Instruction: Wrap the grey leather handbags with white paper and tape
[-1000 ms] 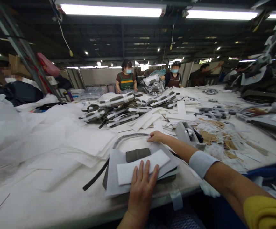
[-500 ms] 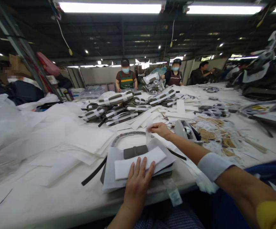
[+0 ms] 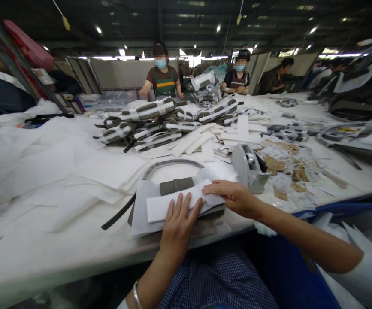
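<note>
I am pressing my left hand (image 3: pixel 176 223) flat, fingers spread, on the white paper strip (image 3: pixel 173 201) that is lying across the grey stack (image 3: pixel 140 214) at the near edge of the table (image 3: pixel 60 253). My right hand (image 3: pixel 234 198) is resting with loosely open fingers on the strip's right end, fingertips touching it; I cannot tell whether a bit of tape is pinched under them. A small dark grey folded piece (image 3: pixel 176 186) is sitting just beyond the strip, and a curved grey strap (image 3: pixel 169 165) is arcing behind it. The tape dispenser (image 3: pixel 248 169) is standing just to the right of the stack, near my right hand.

What I am worrying about: the stack is overhanging nothing yet, but it is sitting close to the table edge, so a hard push from my left palm could slide the layers toward my lap. The strip is only being held by pressure, so lifting either hand carelessly could let it skew or spring off the stack. My right forearm is also passing near the dispenser and the loose brown paper tags (image 3: pixel 288 167), which a sweep could scatter.

Further off, wrapped bundles (image 3: pixel 147 113) are piling up mid-table, and other people are working at the far side.
</note>
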`<action>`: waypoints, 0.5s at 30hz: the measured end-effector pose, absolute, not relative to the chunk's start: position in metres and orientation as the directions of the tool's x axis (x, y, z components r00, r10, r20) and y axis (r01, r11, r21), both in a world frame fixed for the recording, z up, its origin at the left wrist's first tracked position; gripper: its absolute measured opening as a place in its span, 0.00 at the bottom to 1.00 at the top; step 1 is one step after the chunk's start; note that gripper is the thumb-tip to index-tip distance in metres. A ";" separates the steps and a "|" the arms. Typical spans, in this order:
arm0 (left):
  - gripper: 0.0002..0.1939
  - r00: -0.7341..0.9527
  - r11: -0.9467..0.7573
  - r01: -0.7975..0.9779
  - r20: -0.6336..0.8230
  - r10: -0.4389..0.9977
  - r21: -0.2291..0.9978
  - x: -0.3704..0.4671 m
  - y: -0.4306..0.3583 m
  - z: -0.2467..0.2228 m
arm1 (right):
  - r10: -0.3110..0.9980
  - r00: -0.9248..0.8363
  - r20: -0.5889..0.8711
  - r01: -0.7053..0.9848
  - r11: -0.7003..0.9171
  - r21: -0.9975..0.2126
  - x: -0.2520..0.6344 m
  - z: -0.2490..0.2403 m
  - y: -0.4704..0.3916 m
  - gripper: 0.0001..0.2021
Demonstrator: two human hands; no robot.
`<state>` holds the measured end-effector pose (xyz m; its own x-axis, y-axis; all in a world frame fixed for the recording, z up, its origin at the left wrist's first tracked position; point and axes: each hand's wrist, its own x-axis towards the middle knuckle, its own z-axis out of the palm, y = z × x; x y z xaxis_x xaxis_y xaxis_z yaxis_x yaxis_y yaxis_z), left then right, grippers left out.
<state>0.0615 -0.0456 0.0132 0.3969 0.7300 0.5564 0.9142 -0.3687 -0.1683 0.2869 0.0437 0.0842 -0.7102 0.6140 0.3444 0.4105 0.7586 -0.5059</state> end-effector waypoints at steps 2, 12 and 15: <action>0.30 0.386 -0.365 0.918 0.551 0.740 -0.154 0.062 -0.044 0.012 | 0.493 -0.771 0.404 0.367 0.861 -0.351 0.291 0.069 0.033 0.23; 0.35 0.422 -0.401 0.903 0.477 0.771 -0.152 0.060 -0.040 0.020 | 0.273 -0.762 0.587 0.230 0.962 -0.149 0.305 0.028 0.043 0.26; 0.34 0.454 -0.416 0.890 0.419 0.786 -0.183 0.061 -0.041 0.028 | 0.240 -0.775 0.585 0.179 0.971 -0.162 0.307 0.028 0.049 0.25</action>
